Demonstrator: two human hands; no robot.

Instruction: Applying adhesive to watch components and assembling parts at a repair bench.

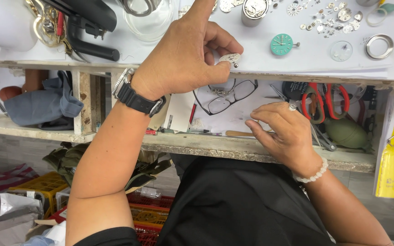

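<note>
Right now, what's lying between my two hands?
Black-framed eyeglasses lie on the lower shelf between the left hand and the right hand, shown in the head view.

Small silver watch movement (bench edge)

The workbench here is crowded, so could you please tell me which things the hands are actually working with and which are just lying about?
In use:
- left hand pinching a small watch movement
- right hand reaching in the open drawer

Lying about:
- teal watch dial
- black-framed glasses
- red-handled scissors
- metal rings
- tiny loose watch parts
- glass dome
</note>
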